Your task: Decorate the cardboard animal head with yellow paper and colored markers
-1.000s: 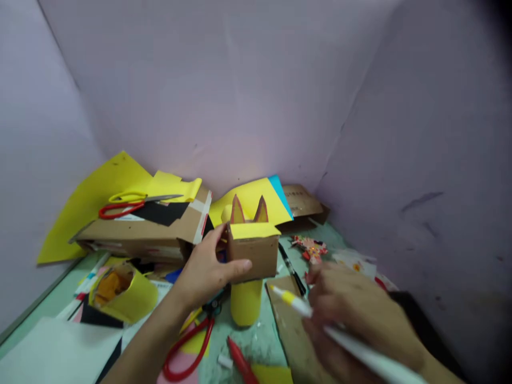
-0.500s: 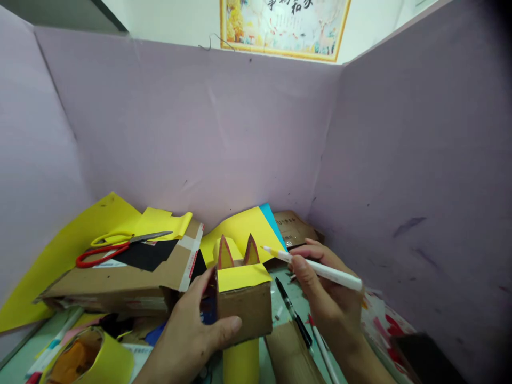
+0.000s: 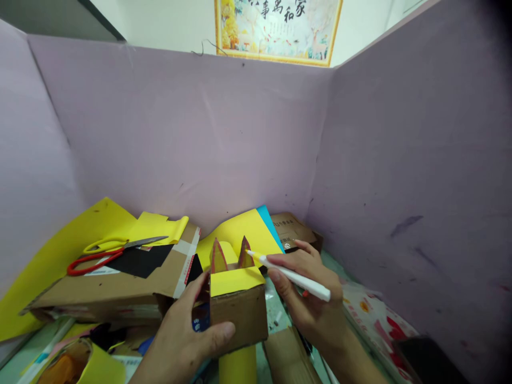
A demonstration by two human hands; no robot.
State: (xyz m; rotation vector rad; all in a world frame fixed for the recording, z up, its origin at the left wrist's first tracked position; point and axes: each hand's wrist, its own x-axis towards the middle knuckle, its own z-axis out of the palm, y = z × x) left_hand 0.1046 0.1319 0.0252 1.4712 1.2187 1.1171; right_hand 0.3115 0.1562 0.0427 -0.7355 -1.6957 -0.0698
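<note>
My left hand (image 3: 188,333) grips a small brown cardboard box (image 3: 240,314) from its left side, thumb across the front. The box has a yellow paper top (image 3: 235,279) and two pointed cardboard ears (image 3: 231,256), and it sits on a yellow tube (image 3: 238,367). My right hand (image 3: 310,296) holds a white marker with a yellow band (image 3: 290,274). The marker's tip touches the right ear.
A long flat cardboard box (image 3: 120,285) lies at left with red-and-yellow scissors (image 3: 108,253), black paper and yellow paper on it. Yellow and blue sheets (image 3: 250,229) lean on the purple partition (image 3: 192,133). Cardboard pieces and printed paper (image 3: 368,314) lie at right.
The view tilted upward. My right hand lifted the marker from the table and brought its tip to the box's right ear. My left hand kept its grip on the box.
</note>
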